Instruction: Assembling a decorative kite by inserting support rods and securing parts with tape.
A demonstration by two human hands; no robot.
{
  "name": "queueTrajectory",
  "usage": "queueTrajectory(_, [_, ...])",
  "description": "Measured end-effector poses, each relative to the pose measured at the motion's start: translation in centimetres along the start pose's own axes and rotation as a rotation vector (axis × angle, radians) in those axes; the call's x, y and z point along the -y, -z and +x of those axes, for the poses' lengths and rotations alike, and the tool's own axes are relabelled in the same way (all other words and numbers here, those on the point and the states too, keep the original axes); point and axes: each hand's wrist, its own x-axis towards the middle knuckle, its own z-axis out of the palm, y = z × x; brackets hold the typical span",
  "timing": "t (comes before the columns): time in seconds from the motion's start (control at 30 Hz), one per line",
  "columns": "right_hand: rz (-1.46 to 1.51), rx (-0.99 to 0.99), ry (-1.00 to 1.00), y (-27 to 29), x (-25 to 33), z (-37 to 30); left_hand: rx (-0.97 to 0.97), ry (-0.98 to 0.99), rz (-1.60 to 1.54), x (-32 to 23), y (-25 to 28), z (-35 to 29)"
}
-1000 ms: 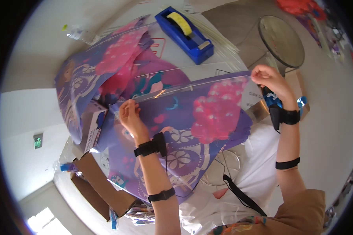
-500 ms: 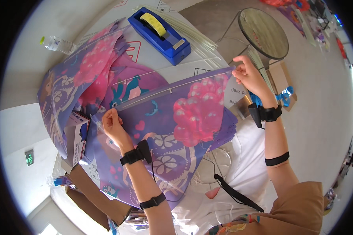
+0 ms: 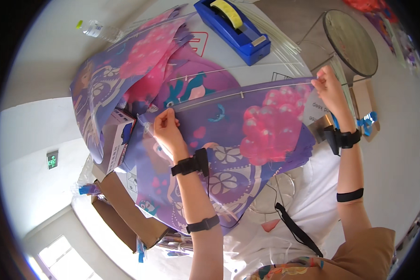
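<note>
A purple printed sheet with pink bubbles and a cartoon figure lies spread before me on top of similar sheets. Along its far edge runs a thin pale rod with a small white crosspiece near its middle. My left hand is closed, fingertips pinching at the edge by the rod's left end. At the right corner, my right hand has its thumb and fingers pinched on the same edge. Exactly how much rod or sheet each pinch holds is hidden.
A blue tape dispenser with yellow core stands behind the sheet, beside a bundle of pale rods. More printed sheets drape over a small carton at left. A bottle and a round stool stand farther off.
The whole view has shifted, so everything appears farther right and slightly higher. Both hands stay at nearly the same places on the sheet's edge.
</note>
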Motion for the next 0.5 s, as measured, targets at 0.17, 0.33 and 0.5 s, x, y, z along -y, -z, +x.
queueTrajectory(0.17, [-0.009,-0.016,0.010,-0.6,0.5,-0.1,-0.028,-0.005,0.127,-0.4,0.3,0.0])
queueTrajectory(0.33, [-0.008,-0.038,-0.013,-0.5,0.2,0.0,-0.010,-0.001,0.152,-0.5,0.1,0.0])
queueTrajectory(0.5, [-0.041,-0.089,-0.016,-0.2,0.4,0.0,-0.032,-0.048,0.248,0.3,-0.6,-0.2])
